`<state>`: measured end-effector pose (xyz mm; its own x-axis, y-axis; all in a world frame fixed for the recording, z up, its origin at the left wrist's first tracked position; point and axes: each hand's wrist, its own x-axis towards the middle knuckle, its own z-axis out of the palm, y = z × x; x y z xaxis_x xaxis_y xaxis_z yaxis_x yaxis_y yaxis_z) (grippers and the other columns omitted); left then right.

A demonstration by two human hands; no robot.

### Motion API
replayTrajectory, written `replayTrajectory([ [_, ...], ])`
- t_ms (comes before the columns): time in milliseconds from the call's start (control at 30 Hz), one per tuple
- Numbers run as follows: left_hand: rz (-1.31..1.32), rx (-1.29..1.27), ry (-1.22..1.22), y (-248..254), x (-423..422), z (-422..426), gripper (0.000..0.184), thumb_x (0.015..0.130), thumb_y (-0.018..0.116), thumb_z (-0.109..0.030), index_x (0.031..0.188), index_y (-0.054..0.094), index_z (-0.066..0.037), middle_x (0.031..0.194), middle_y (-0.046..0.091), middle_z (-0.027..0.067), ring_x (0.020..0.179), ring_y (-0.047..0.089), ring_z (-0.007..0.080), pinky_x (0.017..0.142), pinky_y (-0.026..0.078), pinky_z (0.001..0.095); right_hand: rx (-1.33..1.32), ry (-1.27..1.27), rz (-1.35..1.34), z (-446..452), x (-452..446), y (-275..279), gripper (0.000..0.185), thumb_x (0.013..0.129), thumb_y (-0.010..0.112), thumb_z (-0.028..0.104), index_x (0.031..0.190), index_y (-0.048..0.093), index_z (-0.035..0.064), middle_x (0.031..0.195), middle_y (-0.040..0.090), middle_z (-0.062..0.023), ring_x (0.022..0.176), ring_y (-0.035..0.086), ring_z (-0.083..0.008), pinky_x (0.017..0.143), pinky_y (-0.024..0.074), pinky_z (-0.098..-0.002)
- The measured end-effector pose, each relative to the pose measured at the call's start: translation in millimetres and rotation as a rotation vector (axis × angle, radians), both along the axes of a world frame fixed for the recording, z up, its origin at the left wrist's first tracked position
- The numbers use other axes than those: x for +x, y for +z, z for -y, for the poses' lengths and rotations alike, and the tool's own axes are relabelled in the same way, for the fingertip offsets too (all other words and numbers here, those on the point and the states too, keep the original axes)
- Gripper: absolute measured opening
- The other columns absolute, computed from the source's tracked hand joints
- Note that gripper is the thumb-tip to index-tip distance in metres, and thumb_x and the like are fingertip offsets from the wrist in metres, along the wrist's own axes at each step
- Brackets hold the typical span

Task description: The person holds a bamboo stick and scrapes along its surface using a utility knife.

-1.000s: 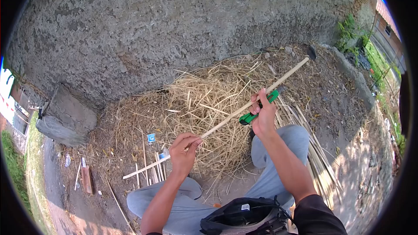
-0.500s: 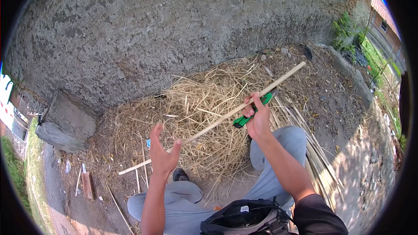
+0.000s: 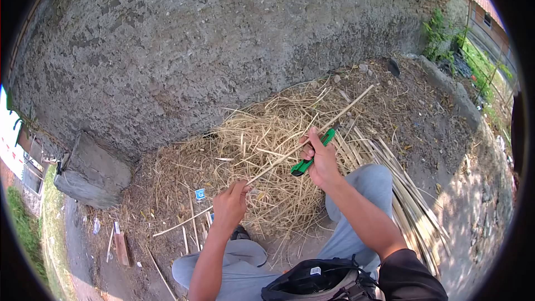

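A long, thin bamboo strip (image 3: 277,161) slants from lower left to upper right in front of me. My left hand (image 3: 229,206) is closed around it toward its lower end. Farther up, my right hand (image 3: 324,166) grips a green utility knife (image 3: 302,167) with its blade end pointing up and right. The same strip passes under the thumb of that hand, beside the knife. Below both hands lies a loose heap of pale shavings (image 3: 284,203).
A rough grey wall (image 3: 223,50) rises just beyond the heap. Several split strips (image 3: 415,220) lie by my right knee. A concrete block (image 3: 95,170) stands at left, with a brown wood piece (image 3: 121,248) nearby. A black bag (image 3: 312,278) rests at my lap.
My left hand was spread beside the strip and is now closed on it. The strip has turned to show a narrower side. My right hand, with the knife, has shifted slightly left and down.
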<state>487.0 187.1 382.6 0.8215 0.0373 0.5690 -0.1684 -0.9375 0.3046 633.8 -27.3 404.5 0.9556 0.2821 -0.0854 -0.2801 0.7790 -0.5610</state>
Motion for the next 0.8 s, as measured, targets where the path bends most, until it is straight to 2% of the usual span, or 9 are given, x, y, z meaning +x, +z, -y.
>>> replayTrajectory([
  [100, -0.219, -0.052, 0.119, 26, -9, -1, 0.012, 0.091, 0.061, -0.018, 0.096, 0.065, -0.008, 0.073, 0.066, 0.0134, 0.060, 0.062, 0.0344, 0.051, 0.045, 0.0427, -0.293, 0.010, 0.076, 4, 6, -9, 0.022, 0.091, 0.067, 0.019, 0.088, 0.048, 0.0080, 0.075, 0.048, -0.0018, 0.059, 0.043, -0.0085, 0.054, 0.0371, -0.0256],
  [233, -0.366, -0.153, 0.187, 63, -9, -14, 0.015, 0.093, 0.059, -0.022, 0.095, 0.065, -0.008, 0.066, 0.062, 0.0153, 0.061, 0.061, 0.0370, 0.054, 0.045, 0.0440, -0.353, -0.033, -0.035, 1, 14, -18, 0.025, 0.091, 0.066, 0.019, 0.104, 0.049, 0.0063, 0.078, 0.046, -0.0004, 0.068, 0.047, -0.0108, 0.061, 0.0393, -0.0276],
  [267, -0.355, -0.129, 0.161, 69, -9, -16, 0.019, 0.094, 0.060, -0.024, 0.098, 0.065, -0.006, 0.061, 0.062, 0.0110, 0.057, 0.062, 0.0283, 0.054, 0.045, 0.0391, -0.379, -0.018, -0.020, 0, 16, -16, 0.026, 0.096, 0.057, 0.016, 0.115, 0.045, 0.0030, 0.085, 0.050, -0.0027, 0.072, 0.048, -0.0118, 0.065, 0.0412, -0.0279],
  [300, -0.353, -0.123, 0.165, 73, -9, -16, 0.019, 0.094, 0.060, -0.024, 0.098, 0.065, -0.006, 0.061, 0.062, 0.0110, 0.057, 0.062, 0.0283, 0.054, 0.045, 0.0391, -0.372, -0.015, -0.019, 1, 18, -15, 0.026, 0.096, 0.057, 0.016, 0.115, 0.045, 0.0030, 0.085, 0.050, -0.0027, 0.072, 0.048, -0.0118, 0.065, 0.0412, -0.0279],
  [367, -0.549, -0.515, 0.140, 79, -15, -15, 0.024, 0.094, 0.062, -0.026, 0.100, 0.065, -0.003, 0.064, 0.062, 0.0028, 0.058, 0.058, 0.0132, 0.055, 0.045, 0.0323, -0.295, 0.003, -0.042, 4, 14, -12, 0.022, 0.100, 0.049, 0.012, 0.119, 0.046, 0.0015, 0.090, 0.054, -0.0048, 0.074, 0.049, -0.0124, 0.069, 0.0432, -0.0280],
  [400, -0.523, -0.652, -0.012, 74, -16, -12, 0.039, 0.093, 0.064, -0.035, 0.104, 0.062, 0.002, 0.068, 0.060, -0.0017, 0.056, 0.048, 0.0034, 0.048, 0.038, 0.0256, -0.357, 0.005, -0.006, 3, 14, -11, 0.025, 0.103, 0.042, 0.013, 0.125, 0.044, 0.0011, 0.091, 0.056, -0.0057, 0.071, 0.050, -0.0120, 0.067, 0.0448, -0.0281],
  [533, -0.810, -0.920, 0.081, 89, -31, 12, 0.034, 0.095, 0.063, -0.029, 0.109, 0.062, 0.002, 0.081, 0.060, 0.0001, 0.057, 0.045, 0.0040, 0.051, 0.041, 0.0230, -0.496, -0.001, 0.173, 6, 1, -8, 0.029, 0.106, 0.033, 0.023, 0.123, 0.046, 0.0036, 0.083, 0.056, -0.0052, 0.061, 0.049, -0.0097, 0.055, 0.0431, -0.0271],
  [700, -0.845, -1.206, 0.100, 93, -41, 31, 0.031, 0.101, 0.049, -0.027, 0.111, 0.059, 0.000, 0.071, 0.050, -0.0010, 0.054, 0.045, 0.0063, 0.048, 0.041, 0.0228, -0.561, 0.117, 0.267, 6, -12, -1, 0.030, 0.106, 0.032, 0.024, 0.125, 0.046, 0.0056, 0.076, 0.053, -0.0021, 0.057, 0.047, -0.0088, 0.053, 0.0421, -0.0262],
  [800, -0.859, -1.321, 0.054, 83, -38, 27, 0.032, 0.104, 0.040, -0.025, 0.117, 0.054, 0.000, 0.069, 0.047, 0.0005, 0.055, 0.046, 0.0091, 0.049, 0.044, 0.0258, -0.863, 0.076, 0.656, 5, -24, 4, 0.031, 0.104, 0.035, 0.024, 0.121, 0.053, 0.0045, 0.066, 0.049, -0.0009, 0.055, 0.045, -0.0095, 0.054, 0.0386, -0.0273],
])
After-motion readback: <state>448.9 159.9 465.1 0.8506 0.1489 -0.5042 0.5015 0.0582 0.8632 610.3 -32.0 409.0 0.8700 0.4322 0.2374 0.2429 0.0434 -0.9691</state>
